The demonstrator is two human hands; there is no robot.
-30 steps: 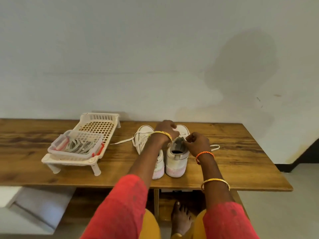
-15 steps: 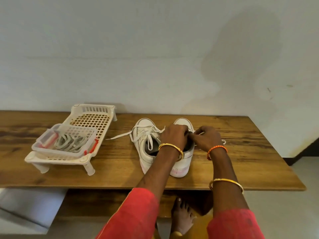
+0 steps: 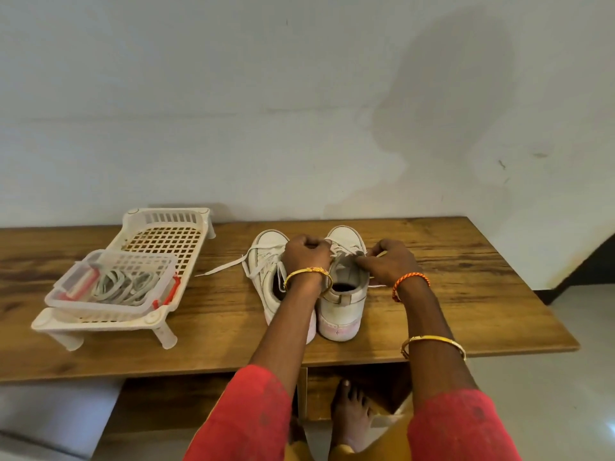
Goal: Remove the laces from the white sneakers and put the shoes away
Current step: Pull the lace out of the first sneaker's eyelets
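Both hands are sitting over the right sneaker point(image 3: 342, 294), the left hand point(image 3: 304, 252) also crossing above the left sneaker point(image 3: 266, 261), which is touching its mate and leaving no gap between them. A loose lace point(image 3: 221, 268) is trailing out to the left of the left hand. Further left, bare worktop point(image 3: 213, 314) is lying between that lace and the white rack point(image 3: 159, 237), which is carrying a clear basket point(image 3: 113, 287). Right of the right hand point(image 3: 387, 264), open worktop is running to the edge. Beyond the hands, the wall point(image 3: 299, 111) is closing off the far side.

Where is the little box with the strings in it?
In the head view, the clear box sits on the white rack at the table's left, left of the sneakers.
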